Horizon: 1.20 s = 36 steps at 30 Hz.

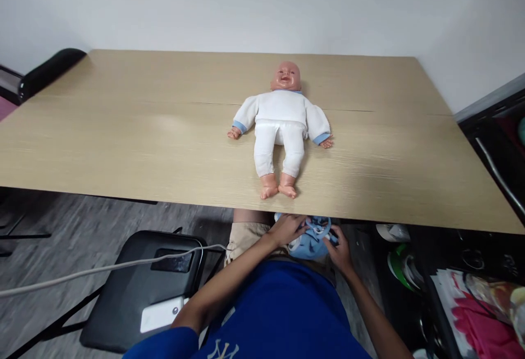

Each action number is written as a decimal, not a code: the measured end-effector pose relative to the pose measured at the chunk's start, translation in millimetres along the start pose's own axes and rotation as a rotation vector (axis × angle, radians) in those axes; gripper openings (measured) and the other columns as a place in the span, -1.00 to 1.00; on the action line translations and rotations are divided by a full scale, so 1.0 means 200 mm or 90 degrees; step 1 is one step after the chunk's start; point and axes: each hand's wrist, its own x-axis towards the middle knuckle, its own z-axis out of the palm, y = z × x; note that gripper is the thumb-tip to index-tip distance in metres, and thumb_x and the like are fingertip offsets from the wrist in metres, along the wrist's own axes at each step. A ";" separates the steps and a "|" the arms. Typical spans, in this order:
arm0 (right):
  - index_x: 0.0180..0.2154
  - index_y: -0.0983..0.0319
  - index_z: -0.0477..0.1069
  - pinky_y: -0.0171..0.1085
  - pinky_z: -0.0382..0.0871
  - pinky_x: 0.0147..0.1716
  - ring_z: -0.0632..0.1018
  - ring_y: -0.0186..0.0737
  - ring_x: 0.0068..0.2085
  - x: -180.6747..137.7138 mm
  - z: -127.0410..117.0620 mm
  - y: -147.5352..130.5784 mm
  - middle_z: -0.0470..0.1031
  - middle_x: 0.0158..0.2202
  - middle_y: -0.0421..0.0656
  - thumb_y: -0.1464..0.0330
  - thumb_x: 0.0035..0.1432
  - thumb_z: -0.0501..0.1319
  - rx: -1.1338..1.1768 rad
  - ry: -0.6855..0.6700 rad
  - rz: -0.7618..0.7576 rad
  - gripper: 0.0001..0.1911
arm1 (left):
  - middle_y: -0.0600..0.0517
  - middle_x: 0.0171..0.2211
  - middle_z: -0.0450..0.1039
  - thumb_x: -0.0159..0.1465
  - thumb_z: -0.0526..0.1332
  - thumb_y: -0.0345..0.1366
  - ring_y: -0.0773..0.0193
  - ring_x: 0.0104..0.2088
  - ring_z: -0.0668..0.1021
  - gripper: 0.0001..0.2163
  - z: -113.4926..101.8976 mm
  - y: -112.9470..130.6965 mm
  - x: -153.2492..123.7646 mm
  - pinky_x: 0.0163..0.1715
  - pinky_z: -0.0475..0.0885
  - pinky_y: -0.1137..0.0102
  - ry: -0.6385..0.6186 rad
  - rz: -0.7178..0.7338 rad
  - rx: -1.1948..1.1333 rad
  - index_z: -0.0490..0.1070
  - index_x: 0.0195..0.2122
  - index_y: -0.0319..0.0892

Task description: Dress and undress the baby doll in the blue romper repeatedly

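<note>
On my lap, just below the table's front edge, lies a light blue cloth garment (308, 247), bunched up so its shape cannot be made out. My left hand (289, 230) grips it from the left side, fingers curled at its upper part. From the other side my right hand (339, 249) pinches its right edge. A baby doll (281, 106) in a white top and white trousers with blue cuffs lies face up on the table (143, 140), arms spread and bare feet towards me. Neither hand touches the doll.
To my left stands a black padded chair (123, 293) holding a black phone (174, 262) and a white device (162, 314). A pale cable (110, 268) runs across it. At right, a dark shelf holds pink cloth (488, 321) and a green-rimmed round item (398, 271).
</note>
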 end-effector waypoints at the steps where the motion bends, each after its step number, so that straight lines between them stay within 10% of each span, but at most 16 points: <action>1: -0.07 0.08 0.69 0.10 0.83 -0.01 0.87 0.21 -0.09 -0.01 0.00 -0.04 0.86 -0.15 -0.06 0.08 0.22 0.51 0.006 -0.010 -0.012 -0.69 | -0.19 0.05 0.77 0.71 0.30 -0.16 -0.12 0.15 0.76 -0.80 -0.02 0.01 -0.06 0.31 0.62 0.08 0.002 -0.002 0.000 0.62 0.14 -0.15; 8: 0.13 0.10 0.78 -0.07 0.86 -0.02 0.90 0.07 -0.12 0.02 -0.01 -0.54 0.91 -0.04 -0.03 0.26 0.39 0.53 0.028 -0.254 -0.199 -0.68 | -0.08 -0.12 0.65 0.56 0.33 -0.20 -0.03 -0.08 0.65 -0.88 -0.20 0.19 -0.51 0.05 0.58 0.10 0.194 0.079 -0.004 0.49 -0.11 -0.09; 12: 0.25 0.11 0.76 -0.18 0.85 -0.07 0.91 -0.03 -0.13 0.14 -0.02 -0.91 0.92 -0.02 -0.05 0.34 0.49 0.51 0.049 -0.350 -0.321 -0.65 | -0.09 0.06 0.72 0.42 0.64 0.23 -0.02 -0.02 0.70 -0.45 -0.41 0.34 -0.59 0.03 0.64 0.13 0.323 0.154 -0.152 0.55 0.10 -0.08; 19: 0.35 0.06 0.68 -0.18 0.80 -0.04 0.86 -0.10 -0.10 0.49 -0.10 -1.40 0.89 0.06 -0.10 0.32 0.56 0.51 0.080 -0.364 -0.470 -0.60 | 0.09 -0.23 0.63 0.69 0.46 -0.09 0.29 -0.31 0.62 -0.80 -0.84 0.58 -0.47 -0.28 0.51 0.39 0.409 0.150 -0.367 0.55 0.01 -0.06; 25: -0.01 0.04 0.64 0.04 0.77 0.25 0.81 0.05 0.19 0.78 -0.13 -1.58 0.81 0.19 -0.03 0.21 0.53 0.60 0.108 -0.330 -0.597 -0.81 | 0.13 -0.32 0.60 0.76 0.39 -0.01 0.33 -0.44 0.51 -0.78 -1.12 0.68 -0.37 -0.39 0.48 0.41 0.514 0.155 -0.457 0.51 0.04 -0.01; 32: -0.20 0.12 0.57 -0.26 0.39 -0.34 0.47 -0.27 -0.36 1.08 -0.09 -1.74 0.51 -0.34 -0.26 -0.02 0.72 0.43 0.149 -0.404 -0.543 -0.55 | 0.07 -0.26 0.53 0.70 0.42 0.19 0.18 -0.27 0.57 -0.58 -1.49 0.53 -0.15 -0.17 0.54 0.26 0.751 0.233 -0.263 0.44 -0.08 -0.02; 36: -0.27 0.12 0.51 -0.28 0.30 -0.37 0.32 -0.29 -0.37 1.20 -0.07 -1.87 0.29 -0.39 -0.30 -0.16 0.70 0.42 0.184 -0.349 -0.517 -0.41 | -0.02 -0.09 0.54 0.55 0.51 0.39 0.10 -0.08 0.57 -0.43 -1.76 0.39 -0.04 -0.04 0.56 0.20 0.882 0.271 -0.124 0.48 -0.08 -0.03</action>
